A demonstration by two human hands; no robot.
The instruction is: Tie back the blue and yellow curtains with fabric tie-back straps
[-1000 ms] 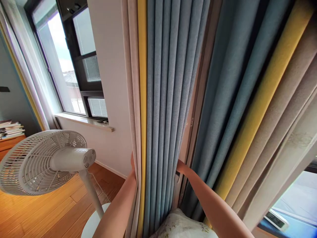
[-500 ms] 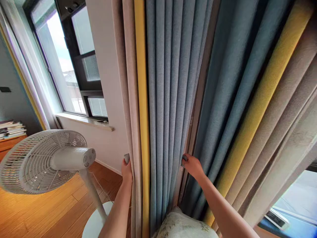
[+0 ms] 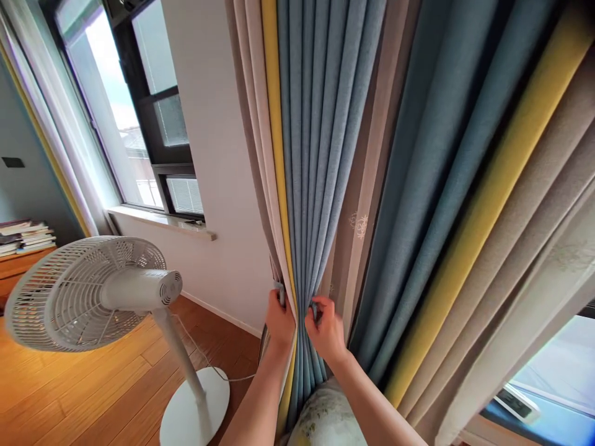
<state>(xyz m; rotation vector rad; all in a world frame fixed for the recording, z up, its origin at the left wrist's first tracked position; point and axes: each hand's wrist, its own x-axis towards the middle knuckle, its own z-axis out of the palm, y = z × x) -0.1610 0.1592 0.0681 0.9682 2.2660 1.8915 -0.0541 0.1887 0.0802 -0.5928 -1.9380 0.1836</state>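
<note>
A blue, yellow and beige curtain (image 3: 309, 155) hangs in front of me, drawn in to a narrow waist between my hands. My left hand (image 3: 281, 322) is closed at its left edge, gripping one end of a grey-blue curtain tieback (image 3: 279, 291). On the right side, my right hand (image 3: 328, 328) pinches the other end, bluish cloth showing at the fingertips. The middle of the tieback is hidden, apparently behind the folds. A sheer curtain (image 3: 360, 223) with a pale embroidered pattern hangs just right of my right hand.
A white standing fan (image 3: 139, 288) is at left on the wooden floor (image 3: 116, 396), its cord running towards the curtain. Behind it are a window sill (image 3: 162, 222) and stacked books (image 3: 28, 237). A second blue, yellow and beige curtain (image 3: 432, 186) hangs close at right.
My hands have come closer together, the right moving left and the left moving right. The curtain between them has been squeezed into a narrow bunch, exposing more of the sheer curtain.
</note>
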